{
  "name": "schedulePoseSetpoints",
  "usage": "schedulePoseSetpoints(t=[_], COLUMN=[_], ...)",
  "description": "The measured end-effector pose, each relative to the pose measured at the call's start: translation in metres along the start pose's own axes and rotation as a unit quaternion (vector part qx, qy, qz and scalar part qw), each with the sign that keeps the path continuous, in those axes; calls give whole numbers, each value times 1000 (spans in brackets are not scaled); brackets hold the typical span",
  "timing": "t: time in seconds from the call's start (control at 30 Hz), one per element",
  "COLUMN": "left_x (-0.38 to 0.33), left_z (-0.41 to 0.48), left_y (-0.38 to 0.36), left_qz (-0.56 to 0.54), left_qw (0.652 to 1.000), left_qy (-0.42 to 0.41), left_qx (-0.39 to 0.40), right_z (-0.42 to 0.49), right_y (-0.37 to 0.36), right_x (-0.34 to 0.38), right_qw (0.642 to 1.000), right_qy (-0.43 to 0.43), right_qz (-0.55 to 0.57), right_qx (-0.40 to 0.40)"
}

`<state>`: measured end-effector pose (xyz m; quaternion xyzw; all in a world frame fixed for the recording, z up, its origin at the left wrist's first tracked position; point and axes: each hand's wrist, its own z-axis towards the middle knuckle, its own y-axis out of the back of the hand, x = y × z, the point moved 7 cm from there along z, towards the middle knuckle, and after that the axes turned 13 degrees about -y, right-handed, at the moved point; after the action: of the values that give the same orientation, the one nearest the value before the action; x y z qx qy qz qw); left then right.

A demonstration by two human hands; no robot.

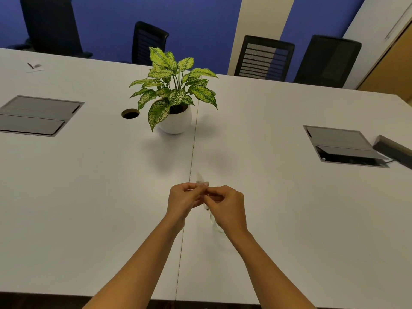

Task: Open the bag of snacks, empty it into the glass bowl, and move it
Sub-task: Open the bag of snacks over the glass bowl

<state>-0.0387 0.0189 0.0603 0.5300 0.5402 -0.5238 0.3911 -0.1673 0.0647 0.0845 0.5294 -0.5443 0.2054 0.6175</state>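
Observation:
A small clear plastic snack bag point(214, 221) hangs between my two hands above the white table point(289, 219). My left hand point(185, 199) pinches its top edge near a thin corner that sticks up. My right hand point(227, 206) pinches the same edge just to the right, fingertips touching the left hand's. The bag's lower part shows faintly below my right hand; its contents are too blurred to make out. No glass bowl is in view.
A potted plant point(175, 118) in a white pot stands in the table's middle, beyond my hands. Cable hatches point(38, 114) point(343, 146) sit left and right, a round cable hole point(130, 113) by the pot. Black chairs point(263, 59) line the far edge.

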Motion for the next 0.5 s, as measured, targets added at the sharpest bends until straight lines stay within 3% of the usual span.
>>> schedulePoseSetpoints(t=[0.5], left_x=[15], left_z=[-7], left_y=[6], left_qz=[11], left_qw=[1000], left_qy=[22], left_qx=[-10], right_z=[-8], right_y=[-3], right_x=[-11], right_qw=[999], right_qy=[-35], right_qz=[7], right_qx=[13])
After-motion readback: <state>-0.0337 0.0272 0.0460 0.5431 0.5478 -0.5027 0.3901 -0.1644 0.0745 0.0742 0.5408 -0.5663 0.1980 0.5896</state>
